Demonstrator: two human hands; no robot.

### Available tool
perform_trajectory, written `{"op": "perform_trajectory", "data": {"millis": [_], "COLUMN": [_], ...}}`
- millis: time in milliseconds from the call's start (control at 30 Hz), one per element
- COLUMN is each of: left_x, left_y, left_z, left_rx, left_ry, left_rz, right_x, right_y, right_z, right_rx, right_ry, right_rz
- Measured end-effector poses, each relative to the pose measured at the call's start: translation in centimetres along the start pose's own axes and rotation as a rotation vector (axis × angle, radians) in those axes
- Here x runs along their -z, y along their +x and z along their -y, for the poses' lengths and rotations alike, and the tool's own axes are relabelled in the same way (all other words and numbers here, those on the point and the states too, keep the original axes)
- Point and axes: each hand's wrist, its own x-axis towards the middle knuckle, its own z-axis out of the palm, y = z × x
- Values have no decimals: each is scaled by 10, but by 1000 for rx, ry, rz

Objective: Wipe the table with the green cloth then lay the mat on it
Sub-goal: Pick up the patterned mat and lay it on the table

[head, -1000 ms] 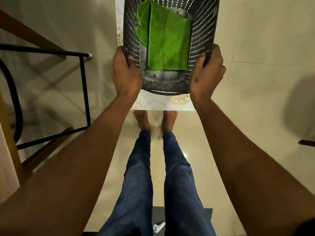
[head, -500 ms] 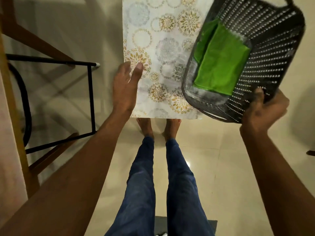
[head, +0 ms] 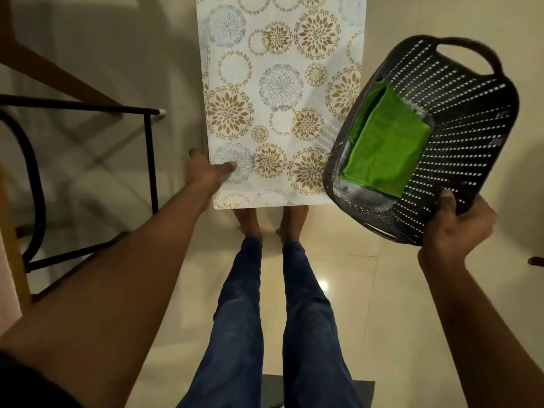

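Note:
A white mat (head: 282, 92) printed with gold and grey floral circles covers the narrow table straight ahead. My left hand (head: 207, 169) grips the mat's near left edge, thumb on top and fingers hidden under the edge. My right hand (head: 454, 228) holds a dark perforated plastic basket (head: 459, 148) by its near rim, tilted, out past the table's right side. A folded green cloth (head: 385, 145) lies inside the basket on its bottom.
A black metal chair frame (head: 147, 148) with wooden legs stands at the left on the cream tiled floor. My legs in blue jeans and bare feet (head: 270, 222) are below the table's near edge. A dark object (head: 535, 260) shows at the far right edge.
The basket with the cloth has been lifted off the mat and swung to the right in my right hand alone. My left hand let go of the basket and took the mat's left edge.

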Motion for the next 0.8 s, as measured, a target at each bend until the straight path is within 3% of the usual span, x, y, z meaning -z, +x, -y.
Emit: {"op": "perform_trajectory", "data": {"millis": [167,367,467,567,767,800], "left_x": [3,13,24,38,92,87], "left_y": [-5,-23,-42,-65,-100,-107], "left_z": [10,9,1,-4,-24,-26], "left_rx": [88,12,-126,-344,-535,-540], "left_ry": [-142,-332,-403,-329,-461,-476], "left_rz": [-78,103,7,-124,-496,-501], "right_x": [-1,0,0,-5,-33,-40], "right_y": [-4,-3,-3,-4,-15,-17], "right_z": [-1,1,2,9,47,57], "right_rx": [-21,-34,-26,0,145,165], "right_ry": [13,10,8,24,97,104], "right_rz": [-10,-1,1,17,131,147]}}
